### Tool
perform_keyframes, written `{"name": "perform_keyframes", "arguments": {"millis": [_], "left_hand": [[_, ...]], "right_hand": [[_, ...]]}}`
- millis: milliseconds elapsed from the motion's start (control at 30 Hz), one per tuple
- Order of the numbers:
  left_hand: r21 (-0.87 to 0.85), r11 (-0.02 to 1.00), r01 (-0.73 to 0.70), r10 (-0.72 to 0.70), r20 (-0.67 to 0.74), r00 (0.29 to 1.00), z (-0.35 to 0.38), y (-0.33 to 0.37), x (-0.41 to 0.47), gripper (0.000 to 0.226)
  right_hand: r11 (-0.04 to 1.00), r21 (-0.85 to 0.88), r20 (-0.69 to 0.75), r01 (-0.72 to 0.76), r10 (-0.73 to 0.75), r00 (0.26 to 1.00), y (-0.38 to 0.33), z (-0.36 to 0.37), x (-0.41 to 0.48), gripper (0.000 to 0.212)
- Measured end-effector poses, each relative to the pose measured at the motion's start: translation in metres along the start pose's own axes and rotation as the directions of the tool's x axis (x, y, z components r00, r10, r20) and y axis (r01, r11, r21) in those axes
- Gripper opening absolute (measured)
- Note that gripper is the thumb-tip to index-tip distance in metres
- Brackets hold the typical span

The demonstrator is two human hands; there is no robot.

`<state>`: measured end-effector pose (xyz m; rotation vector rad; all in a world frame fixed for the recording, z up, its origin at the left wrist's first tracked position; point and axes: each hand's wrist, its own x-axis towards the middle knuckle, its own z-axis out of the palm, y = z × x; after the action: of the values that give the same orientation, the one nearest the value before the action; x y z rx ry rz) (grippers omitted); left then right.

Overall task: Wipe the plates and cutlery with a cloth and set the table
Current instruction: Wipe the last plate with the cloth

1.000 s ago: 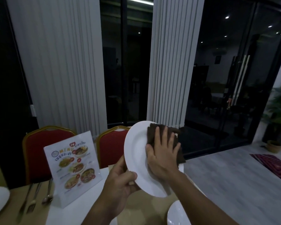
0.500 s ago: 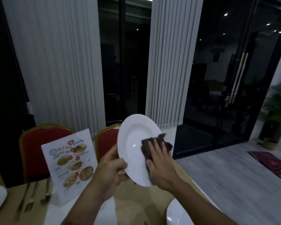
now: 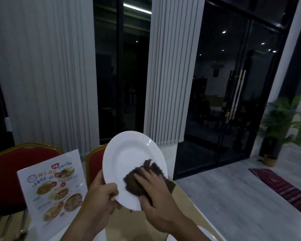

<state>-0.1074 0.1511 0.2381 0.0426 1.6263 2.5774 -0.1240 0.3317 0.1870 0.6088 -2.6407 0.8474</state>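
Note:
A white plate (image 3: 129, 153) is held up, tilted, in front of me above the table. My left hand (image 3: 101, 193) grips its lower left rim, thumb on the face. My right hand (image 3: 153, 190) presses a dark brown cloth (image 3: 137, 181) flat against the plate's lower right part, with fingers spread and the thumb under the rim. Cutlery (image 3: 9, 226) lies on the table at the far left. The edge of another white plate (image 3: 205, 235) shows at the bottom.
A standing menu card (image 3: 54, 186) is on the table (image 3: 129, 225) to the left. Two red chairs (image 3: 16, 167) stand behind it. White blinds and dark glass doors fill the background; a potted plant (image 3: 278, 129) and a striped rug (image 3: 283, 186) are on the floor at right.
The cloth and my right hand slid down from the plate's upper right to its lower right. The plate's face has turned more toward me. My view dropped slightly.

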Motion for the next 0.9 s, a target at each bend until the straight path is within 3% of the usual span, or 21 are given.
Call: {"name": "perform_keyframes", "arguments": {"millis": [67, 133, 267, 367, 433, 533, 633, 700, 800, 900], "left_hand": [[-0.060, 0.997, 0.051, -0.050, 0.012, 0.999, 0.004, -0.007, -0.001, 0.069], [-0.154, 0.984, 0.085, -0.081, 0.027, 0.996, 0.011, -0.013, -0.003, 0.067], [-0.177, 0.974, 0.139, -0.126, 0.082, 0.989, 0.011, -0.038, -0.003, 0.062], [-0.027, 0.979, 0.204, -0.201, 0.087, 0.976, -0.002, -0.038, -0.007, 0.051], [0.101, 0.962, 0.253, -0.264, 0.111, 0.958, -0.011, -0.020, -0.002, 0.045], [0.316, 0.929, 0.191, -0.235, 0.107, 0.966, -0.017, 0.015, 0.015, 0.037], [0.524, 0.832, 0.181, -0.257, 0.075, 0.964, -0.017, 0.034, 0.024, 0.023], [0.599, 0.785, 0.162, -0.293, 0.128, 0.947, -0.013, 0.036, 0.026, 0.022], [0.651, 0.750, 0.117, -0.333, 0.218, 0.917, 0.003, 0.026, 0.024, 0.027], [0.642, 0.762, 0.081, -0.306, 0.247, 0.919, 0.020, 0.012, 0.019, 0.038]], "right_hand": [[0.975, -0.173, -0.064, -0.139, 0.130, 0.989, 0.007, -0.001, 0.002, 0.073], [0.947, -0.192, -0.182, -0.258, 0.224, 0.958, 0.007, 0.000, 0.006, 0.080], [0.932, 0.232, -0.418, -0.277, 0.353, 0.837, 0.010, -0.013, 0.011, 0.072], [0.886, 0.385, -0.387, -0.258, 0.409, 0.826, 0.026, -0.030, 0.010, 0.066], [0.889, 0.382, -0.346, -0.254, 0.392, 0.852, 0.038, -0.037, 0.009, 0.068], [0.912, 0.336, -0.288, -0.235, 0.337, 0.896, 0.043, -0.040, 0.010, 0.071], [0.927, 0.320, -0.320, -0.196, 0.301, 0.898, 0.038, -0.036, 0.009, 0.067], [0.944, 0.242, -0.362, -0.224, 0.302, 0.882, 0.032, -0.030, 0.012, 0.066], [0.944, 0.009, -0.280, -0.331, 0.320, 0.905, 0.020, -0.015, 0.021, 0.088], [0.969, 0.023, -0.243, -0.247, 0.245, 0.939, 0.005, 0.006, 0.024, 0.090]]}}
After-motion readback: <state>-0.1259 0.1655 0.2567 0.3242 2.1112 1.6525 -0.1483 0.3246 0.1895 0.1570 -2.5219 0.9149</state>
